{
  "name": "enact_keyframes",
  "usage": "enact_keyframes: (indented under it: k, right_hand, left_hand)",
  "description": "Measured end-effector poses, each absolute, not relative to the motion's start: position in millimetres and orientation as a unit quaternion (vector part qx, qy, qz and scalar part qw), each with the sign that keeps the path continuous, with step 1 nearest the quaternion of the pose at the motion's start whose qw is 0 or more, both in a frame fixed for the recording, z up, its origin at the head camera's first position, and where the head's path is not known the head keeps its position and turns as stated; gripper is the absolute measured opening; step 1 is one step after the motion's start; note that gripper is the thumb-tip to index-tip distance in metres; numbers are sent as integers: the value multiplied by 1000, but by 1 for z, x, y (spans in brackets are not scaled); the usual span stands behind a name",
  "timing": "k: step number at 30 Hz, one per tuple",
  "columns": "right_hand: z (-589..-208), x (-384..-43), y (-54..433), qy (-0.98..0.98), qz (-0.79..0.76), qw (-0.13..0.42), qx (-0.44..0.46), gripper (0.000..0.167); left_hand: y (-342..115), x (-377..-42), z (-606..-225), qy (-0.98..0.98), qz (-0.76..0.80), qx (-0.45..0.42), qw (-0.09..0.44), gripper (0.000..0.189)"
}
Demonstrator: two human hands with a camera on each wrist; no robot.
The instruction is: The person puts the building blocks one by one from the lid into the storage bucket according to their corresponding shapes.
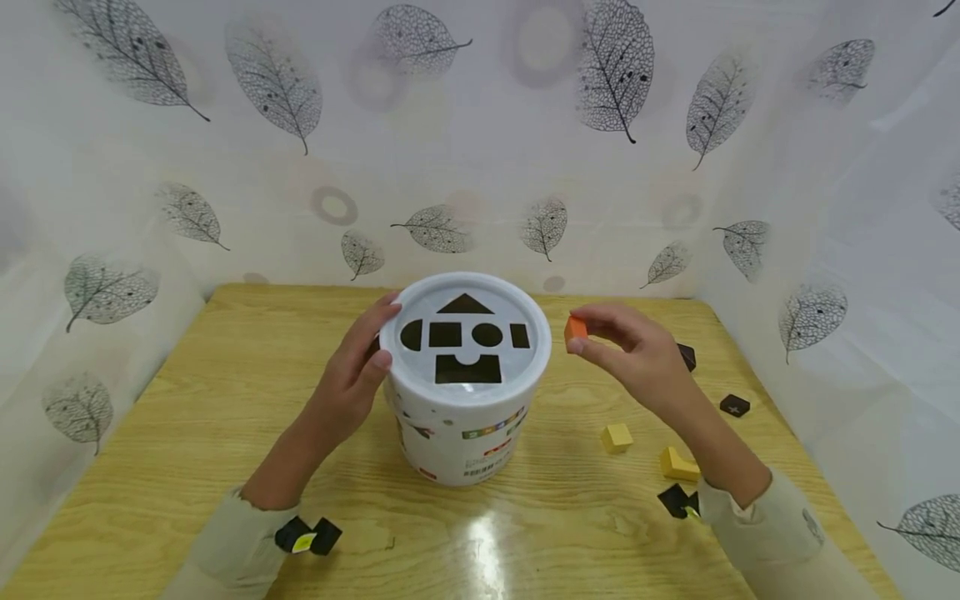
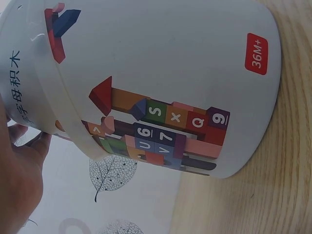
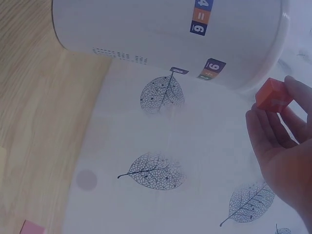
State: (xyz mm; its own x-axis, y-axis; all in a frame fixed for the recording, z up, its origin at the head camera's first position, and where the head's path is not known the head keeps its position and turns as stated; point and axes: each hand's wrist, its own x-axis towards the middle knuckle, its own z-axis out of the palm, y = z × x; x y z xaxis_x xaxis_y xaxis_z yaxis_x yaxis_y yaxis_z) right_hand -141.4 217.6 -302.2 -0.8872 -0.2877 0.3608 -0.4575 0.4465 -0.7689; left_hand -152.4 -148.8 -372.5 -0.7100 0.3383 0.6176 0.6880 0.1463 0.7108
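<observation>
A white bucket (image 1: pixel 457 450) stands upright on the table, printed with pictures of colored blocks. Its lid (image 1: pixel 517 367) has several dark cut-outs: a triangle, a half circle, a square, a circle, a narrow rectangle and a notched rectangle. My left hand (image 1: pixel 352 358) grips the lid's left edge, thumb on the near side and fingers farther back. To the right of the lid, my right hand (image 1: pixel 637 350) pinches a small orange block (image 1: pixel 575 331) between thumb and fingertips. In the right wrist view that orange block (image 3: pixel 274 95) appears close by the bucket's rim.
On the table's right side lie a yellow cube (image 1: pixel 617 438), a notched yellow block (image 1: pixel 675 463), a dark block with a cross mark (image 1: pixel 735 406) and another dark block (image 1: pixel 687 357) partly behind my right hand. A leaf-patterned white curtain (image 1: pixel 480 167) encloses the back and sides.
</observation>
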Motion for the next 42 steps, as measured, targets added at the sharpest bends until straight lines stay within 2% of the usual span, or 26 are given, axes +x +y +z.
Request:
enact_keyframes:
  k: [15,32,42]
  right_hand:
    - [-297,-156,189,-806,525,84,258,36]
    - [-304,-159,170,-845,478,81,225,39]
    - [-306,-155,168,-847,470,85,234,41]
  left_hand:
    - [-148,-153,-373,-734,-560,-349,161,50]
    - [-147,-153,-372,-732,-562,-351,159,50]
    - [-149,-154,-375,-734,-560,-349,161,51]
